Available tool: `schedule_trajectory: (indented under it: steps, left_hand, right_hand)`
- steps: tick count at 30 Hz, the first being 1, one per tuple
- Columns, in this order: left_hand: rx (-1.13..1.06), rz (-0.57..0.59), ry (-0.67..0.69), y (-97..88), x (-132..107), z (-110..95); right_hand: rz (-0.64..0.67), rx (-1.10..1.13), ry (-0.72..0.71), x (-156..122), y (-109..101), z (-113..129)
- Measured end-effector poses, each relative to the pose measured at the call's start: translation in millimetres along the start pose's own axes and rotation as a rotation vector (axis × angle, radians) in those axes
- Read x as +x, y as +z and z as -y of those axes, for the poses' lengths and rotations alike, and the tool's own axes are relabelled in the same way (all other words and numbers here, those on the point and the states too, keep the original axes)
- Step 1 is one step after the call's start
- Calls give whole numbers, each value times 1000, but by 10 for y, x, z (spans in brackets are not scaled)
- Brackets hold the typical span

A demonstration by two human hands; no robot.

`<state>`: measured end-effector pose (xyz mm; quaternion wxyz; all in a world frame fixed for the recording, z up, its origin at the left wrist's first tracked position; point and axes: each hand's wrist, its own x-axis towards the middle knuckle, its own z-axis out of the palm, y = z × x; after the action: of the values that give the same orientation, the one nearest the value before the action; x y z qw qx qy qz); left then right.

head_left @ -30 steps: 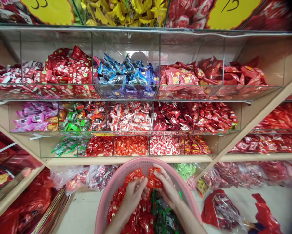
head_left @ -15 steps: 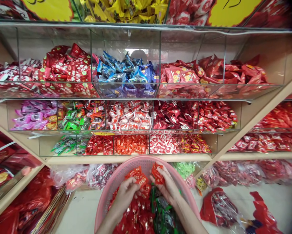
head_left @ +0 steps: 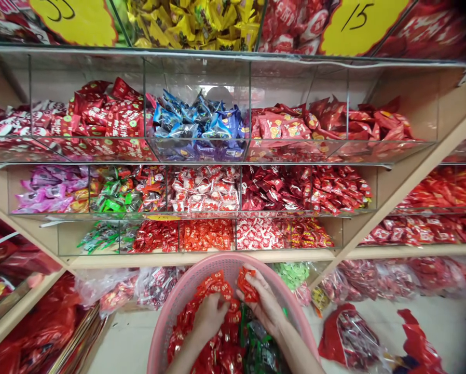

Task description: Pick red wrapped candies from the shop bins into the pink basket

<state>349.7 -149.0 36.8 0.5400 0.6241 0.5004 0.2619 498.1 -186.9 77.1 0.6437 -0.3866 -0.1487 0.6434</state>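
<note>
Inside a pink perforated plastic basket (head_left: pixel 161 317) lie many red wrapped candies (head_left: pixel 231 337) and, to the right, green-and-black wrapped candies (head_left: pixel 258 343). My right hand (head_left: pixel 266 304), at the basket's right side, is closed around a few small orange-red wrapped candies (head_left: pixel 248 283). Above the pile on the left is my left hand (head_left: pixel 210 314), fingers curled and pressed together against the sweets. Whatever its fingertips pinch, if anything, is hidden. Loose orange-red candies (head_left: pixel 215 283) lie just beyond its knuckles.
Clear-fronted shelf bins of candy rise ahead, including orange-red ones (head_left: pixel 205 234) low in the middle and blue packets (head_left: pixel 194 117) higher up. Bagged candy (head_left: pixel 159 283) sits under the bottom shelf (head_left: pixel 120 258). A red bag (head_left: pixel 350 335) lies on the floor at right.
My left hand has moved slightly down and right, its fingers closing inward over the candies. My right hand keeps its candies, almost in place. The view has tilted up a little.
</note>
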Motion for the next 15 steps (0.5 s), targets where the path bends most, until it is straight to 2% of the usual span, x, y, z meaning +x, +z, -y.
schedule_trajectory:
  steps: [5, 7, 9, 15]
  left_hand:
    - [-178, -7, 17, -44, -112, -409]
    - [-195, 11, 21, -26, -152, -508]
    - [-188, 26, 42, 4, -163, -527]
    - [-175, -12, 82, 9, -125, -408]
  right_hand:
    - [24, -11, -25, -4, 33, -32]
    - [55, -31, -27, -14, 59, -50]
    - [81, -48, -20, -28, 80, -63]
    - [87, -14, 7, -56, 97, -75]
